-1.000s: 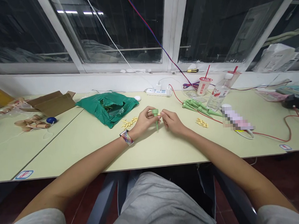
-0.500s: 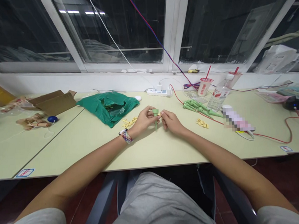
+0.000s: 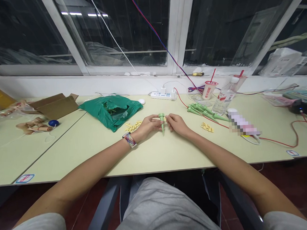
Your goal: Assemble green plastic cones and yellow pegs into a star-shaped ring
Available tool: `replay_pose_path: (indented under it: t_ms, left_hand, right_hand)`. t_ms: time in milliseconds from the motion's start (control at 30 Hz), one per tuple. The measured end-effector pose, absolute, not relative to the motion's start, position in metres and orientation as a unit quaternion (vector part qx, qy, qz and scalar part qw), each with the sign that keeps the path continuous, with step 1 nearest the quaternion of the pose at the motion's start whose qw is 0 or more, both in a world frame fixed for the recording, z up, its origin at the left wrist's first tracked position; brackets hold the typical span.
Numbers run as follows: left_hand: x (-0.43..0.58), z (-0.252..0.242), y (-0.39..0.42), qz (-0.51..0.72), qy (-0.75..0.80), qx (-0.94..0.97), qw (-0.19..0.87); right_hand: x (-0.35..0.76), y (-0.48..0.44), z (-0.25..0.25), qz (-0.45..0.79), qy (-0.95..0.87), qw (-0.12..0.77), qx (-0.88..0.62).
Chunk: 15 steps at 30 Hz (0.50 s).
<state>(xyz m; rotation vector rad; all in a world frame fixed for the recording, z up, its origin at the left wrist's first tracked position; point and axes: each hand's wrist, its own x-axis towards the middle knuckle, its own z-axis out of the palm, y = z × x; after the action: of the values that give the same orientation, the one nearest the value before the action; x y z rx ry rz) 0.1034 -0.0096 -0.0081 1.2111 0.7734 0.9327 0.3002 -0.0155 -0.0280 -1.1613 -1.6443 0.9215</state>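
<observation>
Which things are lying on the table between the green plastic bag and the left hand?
In the head view, small yellow pieces lie between the green plastic bag and the left hand.

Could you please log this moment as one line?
left hand: holds green spike, tip down | right hand: beside yellow bit at spike, grip unclear | farther right: green spikes, yellow pieces

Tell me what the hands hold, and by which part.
The left hand holds a green spike just below its wide top, tip down. The right hand is at a small yellow piece beside it; whether it grips that cannot be told.
</observation>
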Motion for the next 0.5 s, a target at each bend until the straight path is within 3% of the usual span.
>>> replay_pose_path:
  t_ms: [500]
  left_hand:
    - [0.1033,-0.0094,-0.0134,0.377,0.325,0.518,0.695]
  right_hand:
    - [0.3018,-0.0238,-0.0195,0.292,-0.722,0.426,-0.460]
